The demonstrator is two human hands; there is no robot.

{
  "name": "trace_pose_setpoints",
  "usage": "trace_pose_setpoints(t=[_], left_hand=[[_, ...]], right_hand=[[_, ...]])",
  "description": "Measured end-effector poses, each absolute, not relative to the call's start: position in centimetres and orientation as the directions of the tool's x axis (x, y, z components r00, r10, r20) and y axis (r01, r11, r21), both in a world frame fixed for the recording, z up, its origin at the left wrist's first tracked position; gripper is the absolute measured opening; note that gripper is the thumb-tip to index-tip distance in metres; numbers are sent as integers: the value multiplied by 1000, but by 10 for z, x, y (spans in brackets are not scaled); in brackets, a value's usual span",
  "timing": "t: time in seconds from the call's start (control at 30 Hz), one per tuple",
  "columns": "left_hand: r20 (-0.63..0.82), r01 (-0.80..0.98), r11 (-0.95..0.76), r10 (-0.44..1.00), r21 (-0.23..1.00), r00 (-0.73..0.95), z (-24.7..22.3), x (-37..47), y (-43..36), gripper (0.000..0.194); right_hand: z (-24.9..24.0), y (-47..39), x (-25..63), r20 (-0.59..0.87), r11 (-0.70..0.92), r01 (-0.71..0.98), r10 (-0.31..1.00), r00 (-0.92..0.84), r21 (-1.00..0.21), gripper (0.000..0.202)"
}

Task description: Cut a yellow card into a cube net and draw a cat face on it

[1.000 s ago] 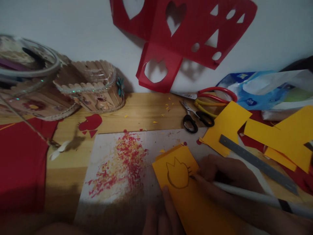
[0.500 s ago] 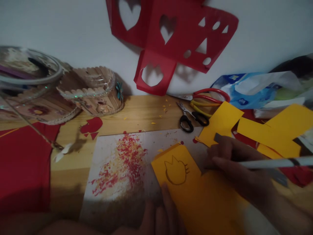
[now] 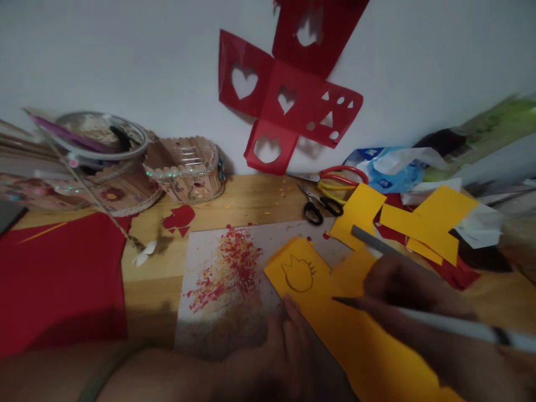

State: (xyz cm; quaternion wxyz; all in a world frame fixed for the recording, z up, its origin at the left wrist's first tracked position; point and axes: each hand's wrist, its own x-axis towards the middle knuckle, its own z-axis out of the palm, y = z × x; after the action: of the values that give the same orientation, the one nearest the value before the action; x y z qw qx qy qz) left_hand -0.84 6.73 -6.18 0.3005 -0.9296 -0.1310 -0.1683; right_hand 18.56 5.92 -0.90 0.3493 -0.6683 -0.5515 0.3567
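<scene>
In the head view, my right hand (image 3: 402,296) grips a white pencil (image 3: 444,322) with a dark tip and a black band. Its tip is over the yellow card sheet (image 3: 355,340); whether it touches cannot be made out. A cat-like head outline with whisker strokes is drawn on the sheet's upper left flap. My left hand (image 3: 280,346) rests at the sheet's left edge, fingers stretched out and dim in shadow. A grey flat strip (image 3: 368,238) runs beneath my right hand. Under the sheet lies a pale board (image 3: 201,329) speckled red and yellow.
Behind stand black-handled scissors (image 3: 322,209), larger red-and-yellow-handled scissors (image 3: 343,177) and a blue wipes pack (image 3: 381,170). Cut yellow pieces (image 3: 435,215) lie right, red card (image 3: 79,279) left. Stick baskets (image 3: 188,176) line the wall, below a hanging red cutout (image 3: 288,84).
My right hand has moved down, and the pencil tip now shows above the card. The camera view has shifted, showing more of the wall cutout and both forearms.
</scene>
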Motion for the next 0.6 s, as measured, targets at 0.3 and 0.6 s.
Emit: trace_pose_setpoints(t=[0.3,0.6], left_hand=[[219,306,-712,215,-633,952,-75,-7,56,27],[78,197,-780,188,-593,979,-74,-13,57,30]], right_hand=[[-45,67,168,-42,66,541,982,-185,-838,28],[-76,77,173,158,398,741,913,-375,-541,23]])
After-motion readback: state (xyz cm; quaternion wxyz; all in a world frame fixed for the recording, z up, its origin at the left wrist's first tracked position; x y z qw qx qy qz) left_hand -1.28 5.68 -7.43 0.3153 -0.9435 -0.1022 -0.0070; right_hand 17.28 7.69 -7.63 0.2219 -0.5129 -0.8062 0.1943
